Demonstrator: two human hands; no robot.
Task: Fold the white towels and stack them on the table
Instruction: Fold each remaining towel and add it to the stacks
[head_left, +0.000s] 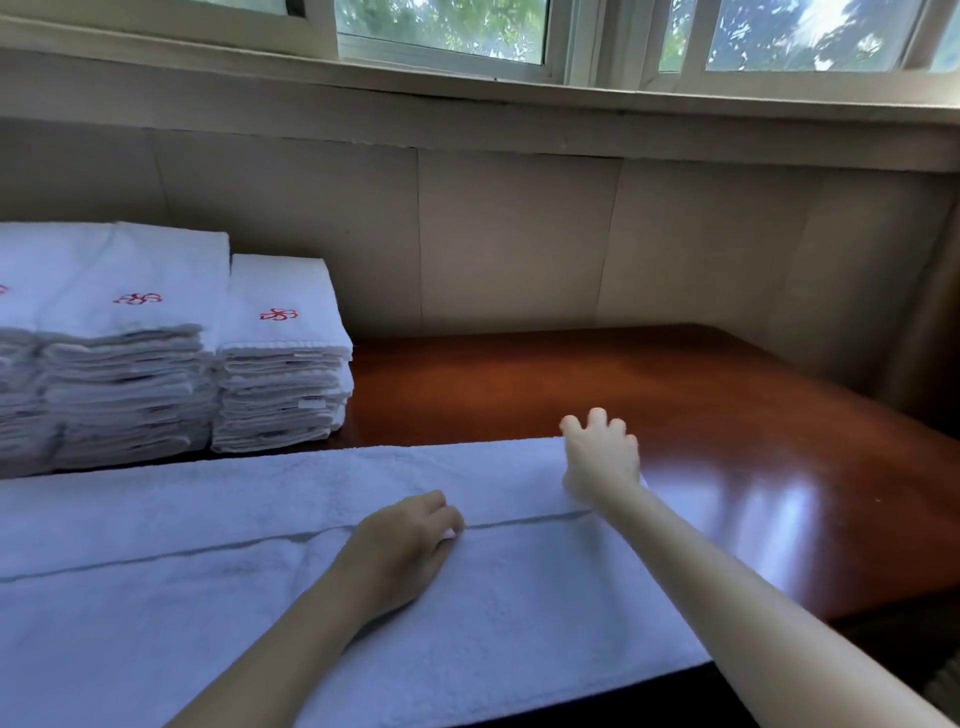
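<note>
A large white towel (218, 525) lies flat along the near part of the brown wooden table (649, 395), with one fold edge running left to right across it. My left hand (402, 545) rests on the towel at that fold edge, fingers curled and pinching the cloth. My right hand (602, 457) lies on the towel's far right corner with fingers spread and bent. At the far left stand two stacks of folded white towels, a taller stack (109, 332) and a lower stack (283, 358), each topped with a red embroidered mark.
A beige panelled wall (519, 234) rises behind the table under a window sill. The table's right half is bare polished wood with glare. Its right edge and front right corner drop off near my right forearm.
</note>
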